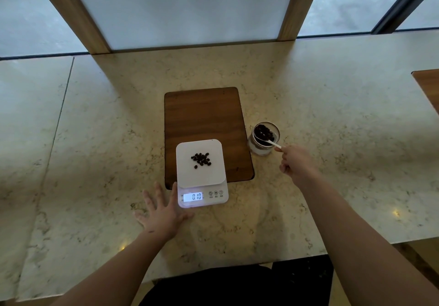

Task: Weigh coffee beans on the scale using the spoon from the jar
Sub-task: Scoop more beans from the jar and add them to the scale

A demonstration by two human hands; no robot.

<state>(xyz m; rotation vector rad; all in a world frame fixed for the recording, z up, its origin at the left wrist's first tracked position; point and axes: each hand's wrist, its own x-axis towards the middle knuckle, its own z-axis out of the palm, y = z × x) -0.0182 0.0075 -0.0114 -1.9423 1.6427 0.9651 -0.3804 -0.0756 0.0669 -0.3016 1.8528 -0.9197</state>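
Observation:
A white digital scale (187,175) stands on the counter, partly over a wooden board; its lit display reads 0.10. A small heap of dark coffee beans (201,159) lies on its platform. To the right stands a glass jar (263,139) with dark beans inside. A white spoon (269,140) rests with its bowl in the jar and its handle over the rim. My right hand (295,163) pinches the handle's end. My left hand (162,210) lies flat and open on the counter, against the scale's front left corner.
The dark wooden board (204,115) lies set in the marble counter (95,139) behind the scale. Another wooden surface (427,87) shows at the far right edge. A wood-framed frosted panel (180,8) rises behind the counter. The counter's front edge runs near my body.

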